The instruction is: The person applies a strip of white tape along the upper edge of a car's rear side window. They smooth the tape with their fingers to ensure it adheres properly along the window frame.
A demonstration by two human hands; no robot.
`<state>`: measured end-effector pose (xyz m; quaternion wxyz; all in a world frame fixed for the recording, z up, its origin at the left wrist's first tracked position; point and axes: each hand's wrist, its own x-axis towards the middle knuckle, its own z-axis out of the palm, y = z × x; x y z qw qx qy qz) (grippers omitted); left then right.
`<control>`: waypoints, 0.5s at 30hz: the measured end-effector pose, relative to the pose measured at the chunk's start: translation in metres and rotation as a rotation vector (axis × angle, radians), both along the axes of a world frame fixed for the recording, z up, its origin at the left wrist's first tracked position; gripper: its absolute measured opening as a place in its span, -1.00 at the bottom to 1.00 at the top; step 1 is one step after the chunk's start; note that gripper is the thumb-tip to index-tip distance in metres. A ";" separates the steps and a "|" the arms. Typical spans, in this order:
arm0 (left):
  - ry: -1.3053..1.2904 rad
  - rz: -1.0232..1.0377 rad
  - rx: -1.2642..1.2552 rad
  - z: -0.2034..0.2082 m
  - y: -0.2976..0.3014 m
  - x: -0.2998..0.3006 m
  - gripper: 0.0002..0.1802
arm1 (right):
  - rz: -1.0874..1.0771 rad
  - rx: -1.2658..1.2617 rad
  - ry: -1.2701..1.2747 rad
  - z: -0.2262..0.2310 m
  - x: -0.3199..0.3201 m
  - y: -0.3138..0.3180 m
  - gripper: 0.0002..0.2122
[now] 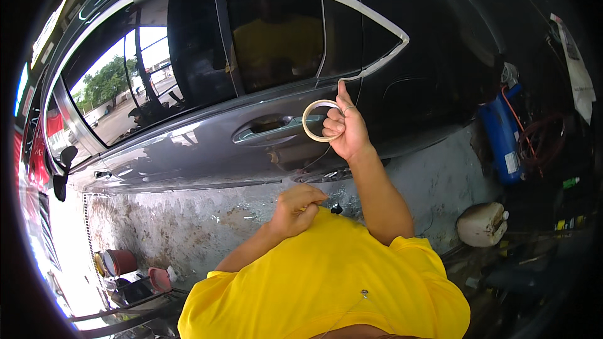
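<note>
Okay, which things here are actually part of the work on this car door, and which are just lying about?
In use: right hand; roll of masking tape; tape strip along the window trim; dark car door; left hand.
Lying about: blue cylinder; whitish jug; red pots.

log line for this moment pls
right hand: holds tape roll, forefinger pressing tape at rear window corner | left hand: closed at yellow shirt

Left hand (300,208) fingers curled inward, contents hidden.
</note>
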<state>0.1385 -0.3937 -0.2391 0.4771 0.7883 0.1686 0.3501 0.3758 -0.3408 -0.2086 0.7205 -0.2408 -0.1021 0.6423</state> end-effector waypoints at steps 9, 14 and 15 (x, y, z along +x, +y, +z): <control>0.423 -0.003 -0.374 -0.158 -0.006 -0.034 -0.61 | 0.003 -0.005 0.013 0.000 -0.003 0.001 -0.53; 0.828 0.691 -0.560 -0.396 -0.030 -0.281 -0.54 | 0.005 -0.025 0.065 0.005 0.005 -0.003 -0.56; 1.252 0.535 -0.136 -0.388 -0.041 -0.301 -0.56 | -0.006 -0.022 0.034 0.004 0.003 -0.001 -0.56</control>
